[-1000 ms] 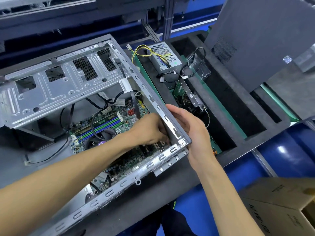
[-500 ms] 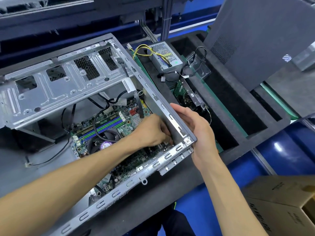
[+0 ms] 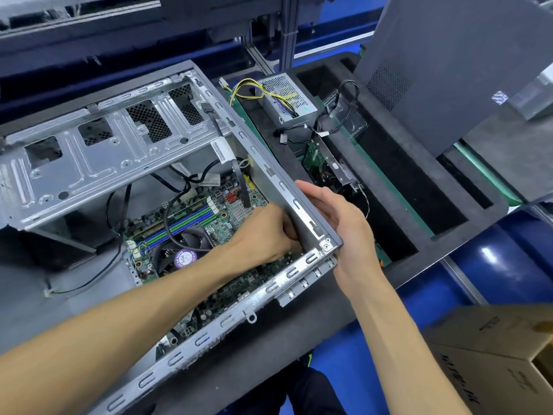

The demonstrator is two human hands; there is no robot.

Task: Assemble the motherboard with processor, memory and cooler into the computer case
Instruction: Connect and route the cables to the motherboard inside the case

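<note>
With the motherboard (image 3: 191, 232) lying inside the computer case (image 3: 302, 211), the right hand (image 3: 344, 223) grips the case's corner wall while the left hand (image 3: 263, 235), fingers curled and hidden, could slip and scrape the board.

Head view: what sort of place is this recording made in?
Probably a computer assembly or repair line in a factory. An open computer case lies on a grey mat, a black foam tray beside it holds a power supply, and aluminium framing stands behind.
</note>
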